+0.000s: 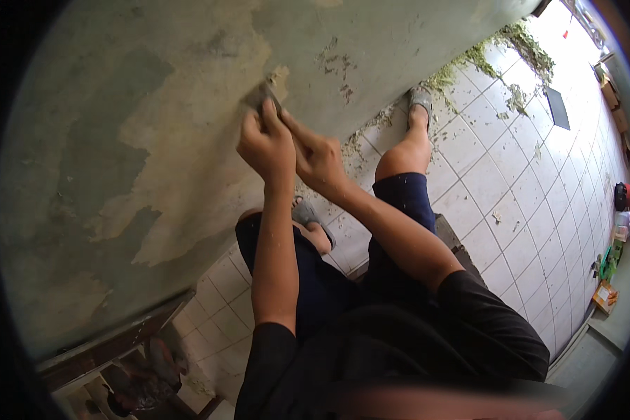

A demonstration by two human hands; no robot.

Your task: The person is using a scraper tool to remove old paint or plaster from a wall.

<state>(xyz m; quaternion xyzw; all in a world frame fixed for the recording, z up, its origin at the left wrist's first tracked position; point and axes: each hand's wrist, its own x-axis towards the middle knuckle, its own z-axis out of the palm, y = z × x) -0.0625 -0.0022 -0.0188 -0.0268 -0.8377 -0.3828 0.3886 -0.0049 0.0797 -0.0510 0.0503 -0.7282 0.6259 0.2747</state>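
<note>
two hands, the left hand [266, 147] and the right hand [320, 162], are gripping with their fingers a thin, flat scraper [267, 92] at the rough wall [189, 84], where grey-green paint [108, 168] is showing ragged edges. square white floor tiles [483, 183] are carrying crumbly flakes [530, 52]. printing on the orange box [605, 297] is appearing too small for reading.

The wall [182, 126] rises before you and to your left; flakes [441, 75] lie on the floor [486, 184] along its foot, a panel [558, 108] right of them, a box [605, 297] at your far right.
</note>
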